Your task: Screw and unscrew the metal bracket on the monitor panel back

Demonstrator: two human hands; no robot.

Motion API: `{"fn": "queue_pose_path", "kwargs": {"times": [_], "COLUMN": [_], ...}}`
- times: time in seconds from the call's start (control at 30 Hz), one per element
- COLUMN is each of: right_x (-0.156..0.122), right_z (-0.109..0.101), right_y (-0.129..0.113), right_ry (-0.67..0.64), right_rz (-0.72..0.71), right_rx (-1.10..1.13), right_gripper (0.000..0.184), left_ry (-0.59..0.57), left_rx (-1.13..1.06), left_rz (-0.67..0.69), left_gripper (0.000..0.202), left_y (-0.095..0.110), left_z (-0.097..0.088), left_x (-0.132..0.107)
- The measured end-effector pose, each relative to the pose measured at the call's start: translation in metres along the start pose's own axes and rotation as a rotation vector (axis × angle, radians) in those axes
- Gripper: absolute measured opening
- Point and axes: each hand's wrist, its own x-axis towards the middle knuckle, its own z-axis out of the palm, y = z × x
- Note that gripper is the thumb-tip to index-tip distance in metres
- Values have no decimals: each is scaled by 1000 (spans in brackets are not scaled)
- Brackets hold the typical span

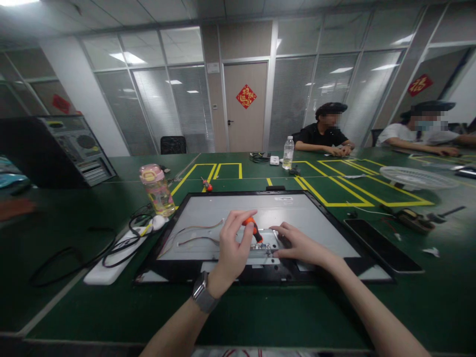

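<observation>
My left hand (235,244), with a watch on its wrist, grips an orange and black screwdriver (256,231). The tool is tilted, its lower end over a small metal plate with parts (263,246) on a flat monitor panel (208,203). Its tip is too small to make out. My right hand (295,244) rests at the right side of that plate, thumb and fingers apart, and seems to touch its edge. Thin wires (199,239) lie across the panel left of my hands. The panel lies flat, grey inside a black frame.
On the left are a pink-lidded bottle (158,188), a white power strip (115,260) with black cables, and a computer case (55,148). A black phone-like slab (383,245) lies right of the panel. Two people sit across the green table (238,317).
</observation>
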Motion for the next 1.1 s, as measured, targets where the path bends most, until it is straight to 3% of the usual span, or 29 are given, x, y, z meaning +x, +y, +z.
{"fn": "queue_pose_path", "kwargs": {"times": [0.13,0.3,0.6,0.8,0.93,1.1], "right_x": [0,0,-2,-2,-1,-1], "right_z": [0,-1,-2,0,0,-1], "right_y": [0,-2,-4,-1,-1,-3], "right_ry": [-1,-1,-2,1,6,7], "right_rz": [0,-6,16,3,5,2], "right_rx": [11,18,27,34,36,25], "right_gripper": [67,64,66,66,65,66], "left_ry": [39,8,68,26,48,66], "left_rx": [28,3,35,73,85,84], "left_rz": [7,-15,-17,37,114,72], "left_gripper": [17,35,15,29,20,21], "left_y": [-1,0,-5,-3,-3,-3], "left_z": [1,-2,0,-3,-1,-1], "left_x": [0,-2,5,3,4,2]}}
